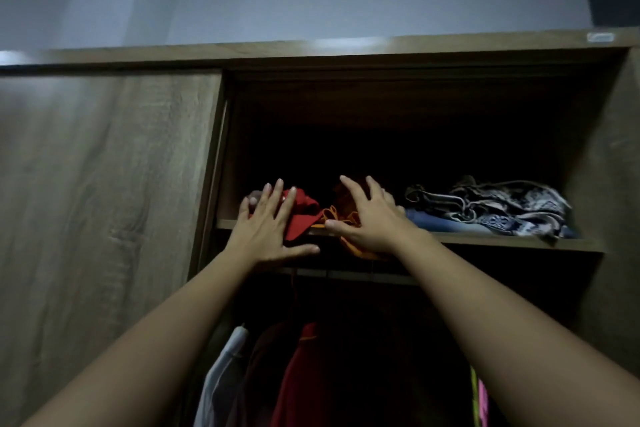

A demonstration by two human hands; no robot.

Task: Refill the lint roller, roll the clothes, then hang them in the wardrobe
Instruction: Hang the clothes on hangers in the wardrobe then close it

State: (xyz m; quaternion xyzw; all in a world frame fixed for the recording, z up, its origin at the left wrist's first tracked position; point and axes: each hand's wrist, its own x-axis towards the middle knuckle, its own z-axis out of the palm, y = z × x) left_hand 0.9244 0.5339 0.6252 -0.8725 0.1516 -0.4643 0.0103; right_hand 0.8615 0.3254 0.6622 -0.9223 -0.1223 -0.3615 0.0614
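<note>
I am reaching up into an open wooden wardrobe, to its upper shelf (502,242). My left hand (268,227) lies flat with spread fingers against a red garment (303,215) bunched at the shelf's left end. My right hand (367,218) presses with straight, spread fingers on an orange garment (341,208) beside it; orange straps droop over the shelf edge. Neither hand grips anything. No lint roller is in view.
Folded blue jeans (446,224) and a dark patterned cloth (502,206) lie on the right of the shelf. Below, a hanging rail (349,273) carries a white garment (221,378), a red one (304,374) and others. A closed wardrobe door (104,201) stands at left.
</note>
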